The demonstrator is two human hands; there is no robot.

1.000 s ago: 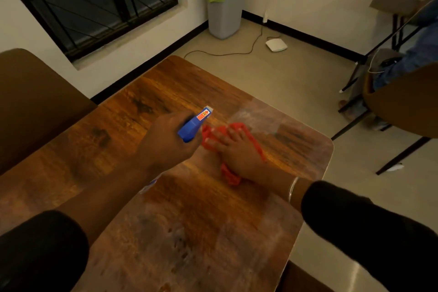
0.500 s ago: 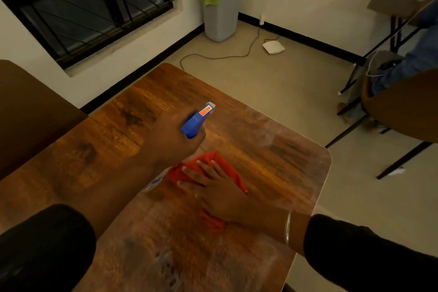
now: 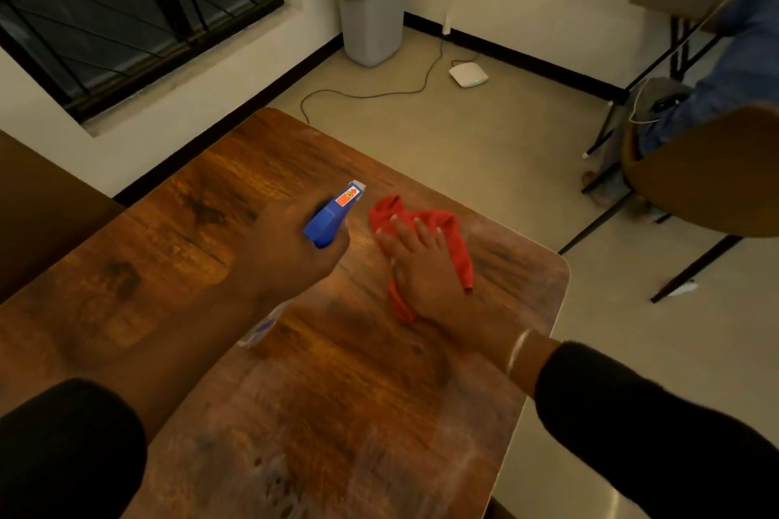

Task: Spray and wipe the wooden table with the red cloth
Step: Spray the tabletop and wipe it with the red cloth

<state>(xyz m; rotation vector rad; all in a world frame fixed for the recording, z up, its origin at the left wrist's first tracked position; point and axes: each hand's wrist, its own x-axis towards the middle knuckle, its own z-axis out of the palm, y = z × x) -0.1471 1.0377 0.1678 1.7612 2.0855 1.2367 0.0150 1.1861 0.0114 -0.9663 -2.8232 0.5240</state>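
Observation:
The wooden table (image 3: pixel 177 249) fills the lower left of the head view, with its rounded far corner at the right. My left hand (image 3: pixel 286 253) is closed around a spray bottle (image 3: pixel 333 215) with a blue head, nozzle pointing toward the far edge; its clear body shows below my wrist. My right hand (image 3: pixel 421 261) lies flat, fingers spread, pressing the red cloth (image 3: pixel 457 240) onto the table near the right edge. Most of the cloth is hidden under my palm.
A grey bin (image 3: pixel 375 0) with a green cloth over its rim stands by the far wall. A cable and a white device (image 3: pixel 468 74) lie on the floor. A brown chair (image 3: pixel 708 177) and another person's legs (image 3: pixel 733 76) are at the right. A second dark tabletop (image 3: pixel 38 202) sits left.
My right hand has slid the red cloth away from me and to the right, from beside my left wrist to near the table's right edge. My left hand has held the bottle almost still.

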